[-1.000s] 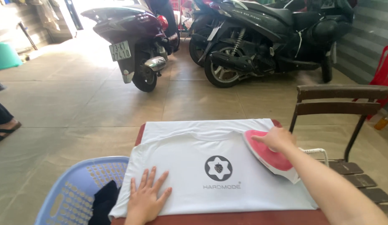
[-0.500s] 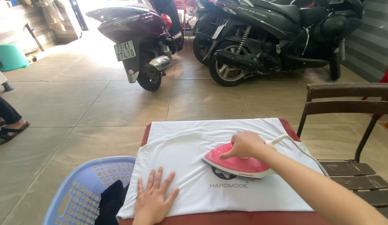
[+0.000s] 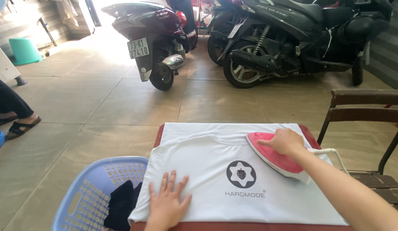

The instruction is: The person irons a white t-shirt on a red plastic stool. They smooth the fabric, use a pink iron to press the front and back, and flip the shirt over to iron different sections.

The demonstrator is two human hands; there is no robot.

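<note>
Ironing a white T-shirt (image 3: 207,171) spread flat, front up, on a narrow red-brown counter (image 3: 158,136). Right hand (image 3: 286,141) closed around the handle of a pink iron (image 3: 273,159), sole down on the shirt's upper right, near the shoulder, tip pointing toward the collar. Left hand (image 3: 167,203) open, palm down, fingers spread on the shirt's lower left corner, pinning the cloth.

To do this stroke well, by the look of things: keep the sole fully flat, not tipped on an edge. Glide in long, even passes away from the pinning hand, so that the cloth is drawn taut rather than bunched. Hold the left hand well apart from the iron's path. Go lightly over the dark round print (image 3: 241,174) at the chest, or around it, since printed ink may stick or smear under heat. Never rest in one spot. Mind the white cord (image 3: 335,156) trailing off to the right, beside the wooden chair (image 3: 365,113): likely to drag across the pressed cloth or snag if left slack.

Just left of the counter, a lilac plastic laundry basket (image 3: 87,196) with dark clothing (image 3: 122,205) inside. Beyond, on the tiled floor (image 3: 122,102), two parked scooters (image 3: 160,38).
</note>
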